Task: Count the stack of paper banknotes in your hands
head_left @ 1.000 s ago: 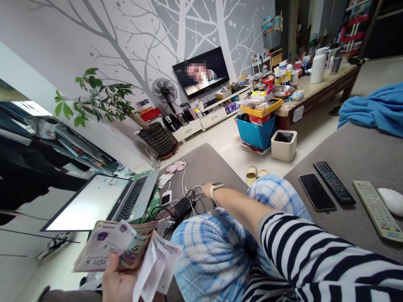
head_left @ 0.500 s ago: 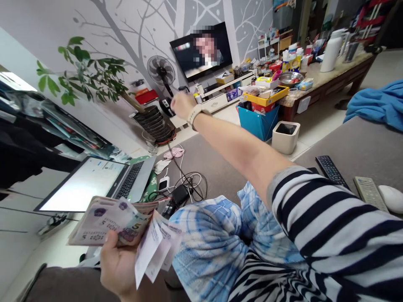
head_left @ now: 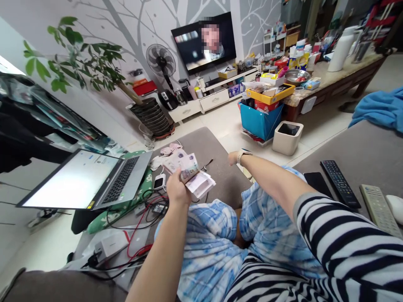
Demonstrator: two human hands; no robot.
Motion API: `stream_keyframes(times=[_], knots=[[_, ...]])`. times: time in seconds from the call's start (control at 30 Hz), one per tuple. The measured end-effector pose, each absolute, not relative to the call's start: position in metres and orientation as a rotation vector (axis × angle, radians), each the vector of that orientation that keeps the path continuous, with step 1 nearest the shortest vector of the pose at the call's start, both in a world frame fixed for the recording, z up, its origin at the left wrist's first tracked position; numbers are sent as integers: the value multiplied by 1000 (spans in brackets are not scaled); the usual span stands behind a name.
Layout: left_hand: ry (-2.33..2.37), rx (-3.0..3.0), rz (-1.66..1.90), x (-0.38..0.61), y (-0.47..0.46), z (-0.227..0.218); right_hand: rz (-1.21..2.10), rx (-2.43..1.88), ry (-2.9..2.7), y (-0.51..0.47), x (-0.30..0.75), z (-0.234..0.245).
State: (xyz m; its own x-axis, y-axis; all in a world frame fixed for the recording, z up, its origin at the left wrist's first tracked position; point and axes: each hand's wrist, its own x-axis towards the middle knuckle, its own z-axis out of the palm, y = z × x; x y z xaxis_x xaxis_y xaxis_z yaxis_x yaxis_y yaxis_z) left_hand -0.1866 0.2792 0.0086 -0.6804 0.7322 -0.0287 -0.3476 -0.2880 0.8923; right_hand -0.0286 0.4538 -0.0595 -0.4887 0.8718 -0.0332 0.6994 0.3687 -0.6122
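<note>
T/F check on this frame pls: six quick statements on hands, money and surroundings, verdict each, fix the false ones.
1. The left hand holds banknotes. True.
2. The right hand is touching the laptop. False: it is well apart from it.
3. The laptop is open with its screen lit. True.
4. The watch is on the left wrist. False: it is on the right one.
5. In the picture, the fan is to the left of the TV. True.
6. The white jug stands on the floor. False: it stands on the table.
</note>
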Motion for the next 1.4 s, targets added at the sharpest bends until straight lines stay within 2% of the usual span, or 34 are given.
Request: stream_keyframes(times=[0.3, 0.6, 0.77, 1.13, 1.4], knots=[[1254, 468, 1596, -166, 354, -43, 1259, -1185, -1979, 453, -26, -47], [1299, 415, 1399, -182, 387, -90, 1342, -1288, -1823, 440, -36, -95], [1291, 319, 1333, -193, 389, -110, 1294, -1404, -1776, 439, -53, -105], [1272, 177, 1355, -214, 402, -133, 1441, -1290, -1621, 453, -83, -148], [1180, 253, 1443, -212, 443, -120, 1390, -1254, -1392, 481, -93, -143]])
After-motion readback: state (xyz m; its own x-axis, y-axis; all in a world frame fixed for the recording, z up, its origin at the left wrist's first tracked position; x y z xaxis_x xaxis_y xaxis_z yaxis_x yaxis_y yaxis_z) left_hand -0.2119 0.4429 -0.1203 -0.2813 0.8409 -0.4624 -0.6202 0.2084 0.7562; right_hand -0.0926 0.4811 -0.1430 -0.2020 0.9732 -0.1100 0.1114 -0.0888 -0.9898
